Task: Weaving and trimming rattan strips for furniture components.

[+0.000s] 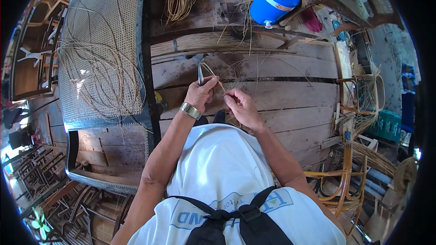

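Note:
My left hand (pixel 202 94), with a metal watch on its wrist, is closed around a shiny, pointed metal blade (pixel 200 75) that sticks up past the thumb. A thin rattan strip (pixel 212 71) bends over from near the blade's tip and passes down by the fingers. Just to the right, my right hand (pixel 243 110) pinches the strip between thumb and fingers. The two hands are close together but apart, above the plank floor. Whether the blade has a handle is hidden in the left palm.
On the left stands a dark frame with a woven cane panel (pixel 102 27), loose strands lying over it. Ahead are a rattan bundle (pixel 178 0), long canes (pixel 204 43) and a blue water jug (pixel 275 1). Chair frames (pixel 347 177) stand to the right.

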Motion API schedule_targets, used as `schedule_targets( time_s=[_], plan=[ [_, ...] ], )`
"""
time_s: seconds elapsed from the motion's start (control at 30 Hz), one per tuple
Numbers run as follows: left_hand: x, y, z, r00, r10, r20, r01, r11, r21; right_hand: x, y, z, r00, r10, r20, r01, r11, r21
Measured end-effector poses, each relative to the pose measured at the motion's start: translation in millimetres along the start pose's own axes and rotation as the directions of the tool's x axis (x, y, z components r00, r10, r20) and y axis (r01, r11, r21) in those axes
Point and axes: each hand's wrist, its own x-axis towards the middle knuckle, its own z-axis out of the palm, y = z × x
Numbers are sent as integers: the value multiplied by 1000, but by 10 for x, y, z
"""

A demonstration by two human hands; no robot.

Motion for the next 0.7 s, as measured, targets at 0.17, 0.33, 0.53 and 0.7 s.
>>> schedule_targets(
  time_s=[0.17,0.33,0.53,0.7],
  plan=[
    [33,-131,-80,999,-33,10,33,999,-15,5,70,71,991,-17,-132,13,999,-31],
    [-32,-164,-21,996,-21,-92,23,999,25,20,93,81,986,16,-164,-19,1000,-15],
    [-29,-293,-128,994,-82,-74,80,996,-30,109,146,81,985,45,-164,-34,997,71],
    [-8,-258,-185,977,-214,-22,213,975,-65,110,104,54,987,67,-148,-25,963,269]
  ],
)
